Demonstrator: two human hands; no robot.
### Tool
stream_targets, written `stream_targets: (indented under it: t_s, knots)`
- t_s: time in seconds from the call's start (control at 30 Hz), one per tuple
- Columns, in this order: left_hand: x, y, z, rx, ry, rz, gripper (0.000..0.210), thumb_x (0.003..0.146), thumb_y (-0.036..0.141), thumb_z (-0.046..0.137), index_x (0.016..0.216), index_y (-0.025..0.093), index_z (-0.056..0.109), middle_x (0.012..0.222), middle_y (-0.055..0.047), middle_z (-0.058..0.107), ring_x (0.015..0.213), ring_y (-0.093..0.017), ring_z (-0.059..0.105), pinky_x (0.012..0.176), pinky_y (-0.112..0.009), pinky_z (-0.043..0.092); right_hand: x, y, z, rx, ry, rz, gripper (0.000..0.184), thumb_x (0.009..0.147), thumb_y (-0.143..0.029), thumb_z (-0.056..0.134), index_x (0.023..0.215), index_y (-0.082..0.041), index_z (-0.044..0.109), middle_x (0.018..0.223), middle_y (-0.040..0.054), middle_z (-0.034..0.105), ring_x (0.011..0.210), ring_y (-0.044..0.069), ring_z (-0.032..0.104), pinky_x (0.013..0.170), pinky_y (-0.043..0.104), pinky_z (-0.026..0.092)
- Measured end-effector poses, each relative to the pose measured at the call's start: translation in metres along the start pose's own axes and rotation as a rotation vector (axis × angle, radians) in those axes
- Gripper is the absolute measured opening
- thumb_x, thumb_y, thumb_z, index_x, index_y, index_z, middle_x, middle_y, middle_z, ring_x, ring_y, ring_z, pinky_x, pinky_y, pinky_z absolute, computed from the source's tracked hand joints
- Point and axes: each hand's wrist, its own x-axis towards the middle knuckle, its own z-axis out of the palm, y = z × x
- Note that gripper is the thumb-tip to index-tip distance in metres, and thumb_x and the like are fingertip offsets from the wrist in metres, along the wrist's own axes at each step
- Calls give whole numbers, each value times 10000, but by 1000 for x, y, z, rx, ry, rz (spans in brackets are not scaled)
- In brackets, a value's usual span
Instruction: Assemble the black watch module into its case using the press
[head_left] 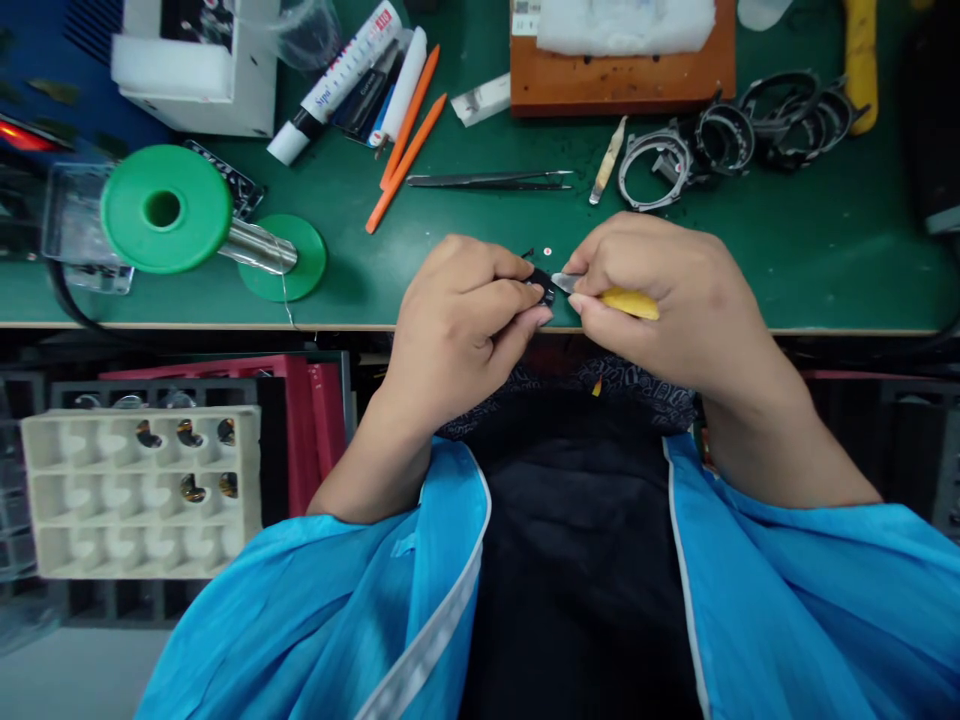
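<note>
Near the front edge of the green bench mat, my left hand (472,325) pinches a small black part (540,284), mostly covered by the fingers. My right hand (652,295) grips a craft knife with a yellow handle (630,302). The pale blade points left and its tip is at or very close to the black part; I cannot tell whether they touch. Just beyond them lies a tiny white round piece (547,251). Further back rest black tweezers (491,181) and a short worn blade-like tool (608,162).
A green solder spool (166,208) stands at left, near orange sticks (405,165) and a marker (337,80). Several watch-case frames (656,168) lie right, beside a brown block (622,90). Below the bench, left, sits a cream tray (142,490) with small parts.
</note>
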Motion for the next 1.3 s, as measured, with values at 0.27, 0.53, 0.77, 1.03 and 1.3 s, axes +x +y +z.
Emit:
stream_targets:
  t_s: [0.27,0.53,0.77,1.03,1.3]
  knots:
    - [4,1,-7,-2,-33,19,40,1122,240,749,1128,277,762,1215,-60,863,1117,-254,816,964,-497,665,-1,-6,-4,-3,-21,64,236,990,-120,703,862,-271,575,1020,35,783,1018,275,778,797,425,538]
    - [5,1,-5,-39,-8,20,20,1085,221,793,1077,205,785,1167,-98,870,1087,-276,832,943,-506,662,-2,-7,-3,-15,-17,74,227,990,-140,695,853,-274,574,1014,31,790,1038,278,781,805,422,544]
    - [6,3,-8,-8,-27,5,76,1129,271,738,1078,243,787,1172,-77,879,1087,-273,846,934,-527,696,-1,-7,-4,-16,-26,67,220,991,-165,686,841,-275,569,1005,41,790,1007,280,779,779,432,543]
    - [5,1,-6,-13,-3,17,35,1117,264,765,1097,241,780,1178,-72,873,1089,-256,833,929,-510,682,0,-7,-4,-12,-58,79,225,996,-168,690,847,-277,562,1026,43,790,1012,281,774,790,434,555]
    - [3,2,-6,-48,-18,-15,53,1106,267,764,1103,232,804,1198,-93,868,1115,-279,830,976,-509,664,0,-5,-2,23,-33,59,247,976,-127,707,851,-270,551,999,32,772,983,281,777,785,421,522]
